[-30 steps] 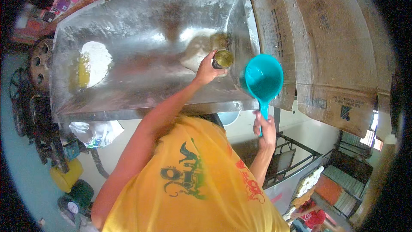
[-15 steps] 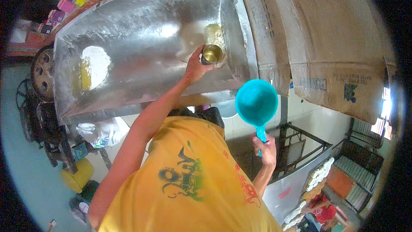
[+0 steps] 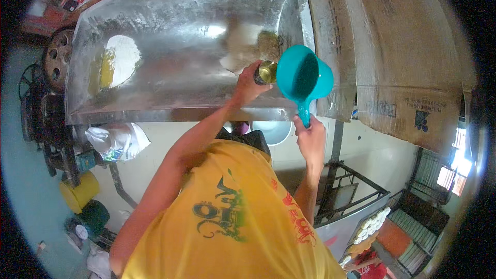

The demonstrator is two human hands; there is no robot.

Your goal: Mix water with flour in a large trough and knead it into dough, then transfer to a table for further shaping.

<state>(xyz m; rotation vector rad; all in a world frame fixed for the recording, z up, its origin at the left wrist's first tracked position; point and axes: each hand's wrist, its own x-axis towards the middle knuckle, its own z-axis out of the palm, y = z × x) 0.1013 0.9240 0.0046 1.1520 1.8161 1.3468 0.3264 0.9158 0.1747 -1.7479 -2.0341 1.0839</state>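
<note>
The teal dipper (image 3: 304, 76), clamped in the right hand (image 3: 311, 139), had risen beside the small can (image 3: 265, 72) gripped by the left hand (image 3: 249, 83) over the metal trough (image 3: 170, 46).

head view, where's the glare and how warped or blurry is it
Head view: glare patches on the metal trough; fisheye bends its edges and the cardboard, with black corners. The left hand holding the small can and the teal dipper look fairly sharp.
</note>
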